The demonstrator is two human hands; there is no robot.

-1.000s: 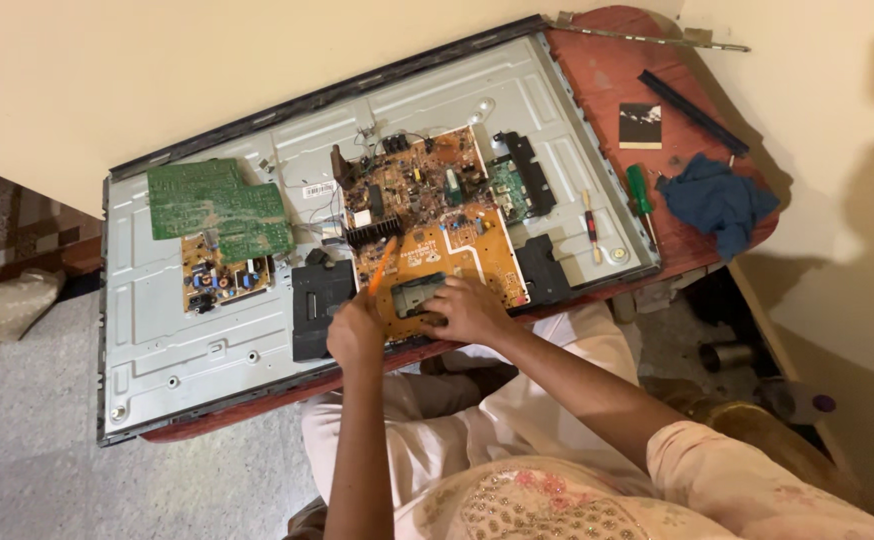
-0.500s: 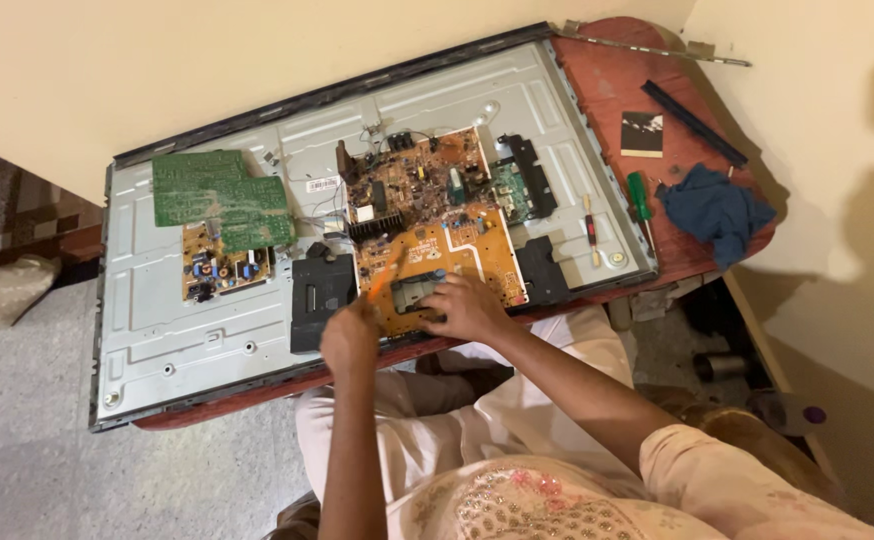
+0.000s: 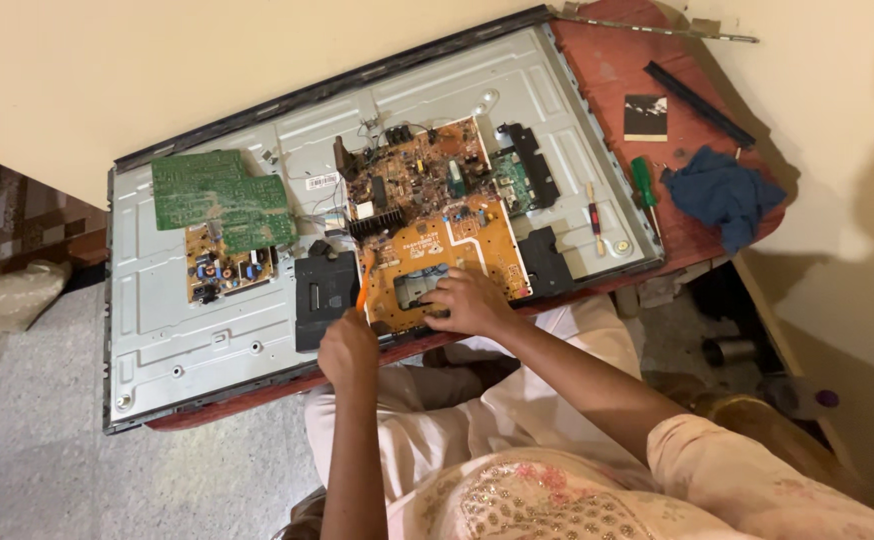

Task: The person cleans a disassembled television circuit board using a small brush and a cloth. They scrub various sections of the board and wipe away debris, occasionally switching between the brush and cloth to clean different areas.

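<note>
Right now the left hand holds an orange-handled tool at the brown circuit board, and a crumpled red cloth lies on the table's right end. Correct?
Not quite: the cloth is blue, not red, as the head view shows. The rest holds: the left hand holds the orange-handled tool at the brown circuit board, and the cloth lies crumpled on the table's right end.

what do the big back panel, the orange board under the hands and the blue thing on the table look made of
Back panel: looks like stamped sheet metal, dull silver-grey with pressed ribs. Orange board: probably laminate circuit board, matte, with pale printed traces. Blue thing: soft cloth, crumpled into folds.
</note>
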